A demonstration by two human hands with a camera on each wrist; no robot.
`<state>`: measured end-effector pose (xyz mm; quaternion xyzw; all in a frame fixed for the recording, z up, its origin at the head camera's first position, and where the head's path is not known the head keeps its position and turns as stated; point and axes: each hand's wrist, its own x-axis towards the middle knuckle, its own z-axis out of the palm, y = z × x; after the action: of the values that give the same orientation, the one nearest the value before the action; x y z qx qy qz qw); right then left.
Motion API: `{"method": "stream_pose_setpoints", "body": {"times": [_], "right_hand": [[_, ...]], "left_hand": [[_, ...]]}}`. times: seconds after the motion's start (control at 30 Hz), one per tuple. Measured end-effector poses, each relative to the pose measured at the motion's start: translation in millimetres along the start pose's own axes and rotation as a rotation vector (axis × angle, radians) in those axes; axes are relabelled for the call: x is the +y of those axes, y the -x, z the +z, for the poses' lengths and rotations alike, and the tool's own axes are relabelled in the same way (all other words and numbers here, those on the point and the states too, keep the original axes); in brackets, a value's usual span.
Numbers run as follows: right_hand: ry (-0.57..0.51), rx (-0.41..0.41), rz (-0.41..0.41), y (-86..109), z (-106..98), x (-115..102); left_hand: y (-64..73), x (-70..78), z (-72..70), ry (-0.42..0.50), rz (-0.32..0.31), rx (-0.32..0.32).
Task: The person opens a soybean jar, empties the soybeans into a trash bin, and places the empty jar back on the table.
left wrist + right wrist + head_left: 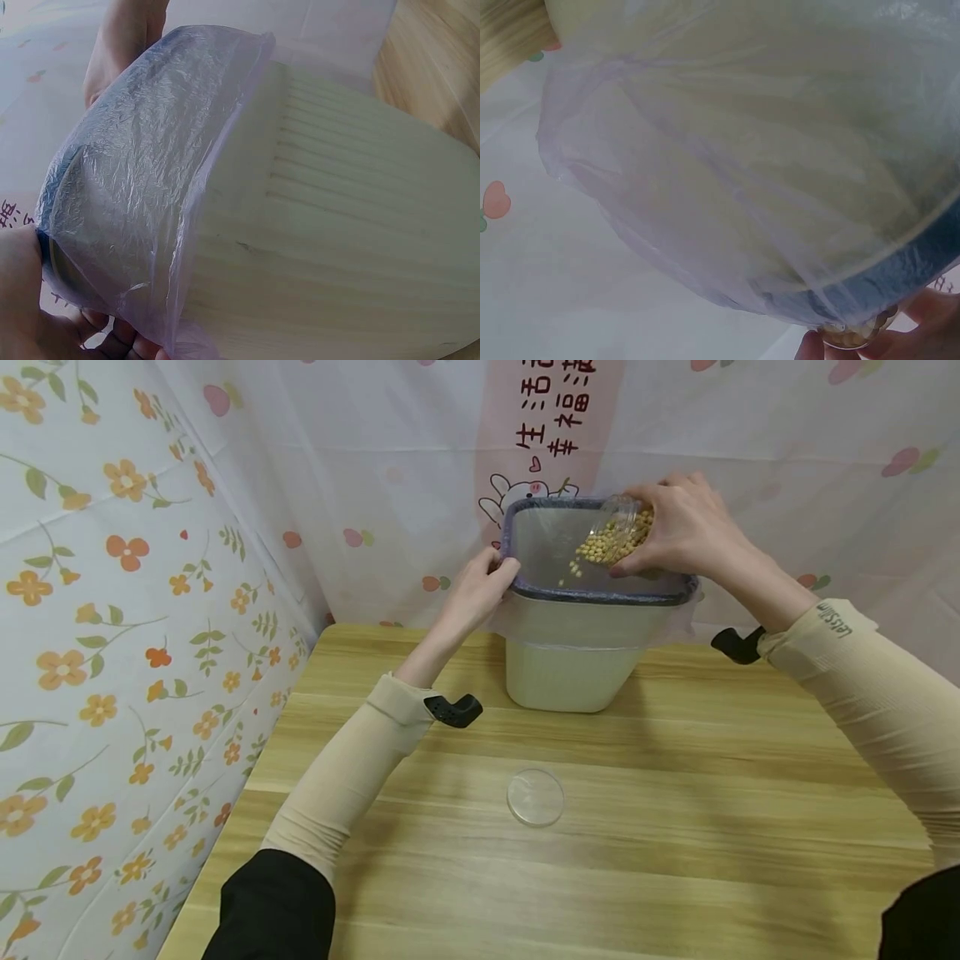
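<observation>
A clear plastic jar (618,508) of yellow soybeans (611,542) is tipped over a cream trash bin (566,664), its mouth pointing down and left. My right hand (686,531) grips the jar from the right, and a few beans are dropping into the bin. At the left corner of the bin, my left hand (480,587) pinches the dark blue rim (600,597), which is lined with a thin translucent bag (157,142). The right wrist view is mostly filled by the bag; the jar's edge and right fingers (922,330) show at the bottom.
A round clear lid (536,797) lies flat on the wooden table (637,827) in front of the bin. Behind the bin hangs a printed cloth (375,485), and a flowered cloth (127,693) runs along the left side.
</observation>
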<state>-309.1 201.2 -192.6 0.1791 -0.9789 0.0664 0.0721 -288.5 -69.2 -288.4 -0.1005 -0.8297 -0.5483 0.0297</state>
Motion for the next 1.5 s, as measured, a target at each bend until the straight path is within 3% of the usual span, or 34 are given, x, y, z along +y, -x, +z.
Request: {"method": "stream_pose_setpoints", "body": {"times": [0.4,0.57,0.8,0.93,1.37,1.5], "right_hand": [[0.013,0.022,-0.034,-2.3,-3.7,1.7],[0.017,0.020,-0.032,-0.6,-4.2,3.3],[0.013,0.018,-0.038,1.5,-2.0,6.4],[0.011,0.029,-0.051,2.0,-1.0,7.8],[0.018,0.021,-0.045,-0.3,-1.2,7.4],[0.022,0.017,-0.053,-1.8,-1.3,6.1]], "left_hand": [[-3.0,2.6,1.1,0.031,0.018,0.001],[-4.8,3.9,-0.8,0.108,-0.002,-0.066],[-6.6,1.8,-7.8,0.215,-0.091,-0.154],[-5.1,2.1,-4.7,0.194,-0.080,-0.110],[4.6,9.8,12.5,0.008,-0.067,0.136],[7.0,11.8,16.1,-0.061,-0.082,0.165]]}}
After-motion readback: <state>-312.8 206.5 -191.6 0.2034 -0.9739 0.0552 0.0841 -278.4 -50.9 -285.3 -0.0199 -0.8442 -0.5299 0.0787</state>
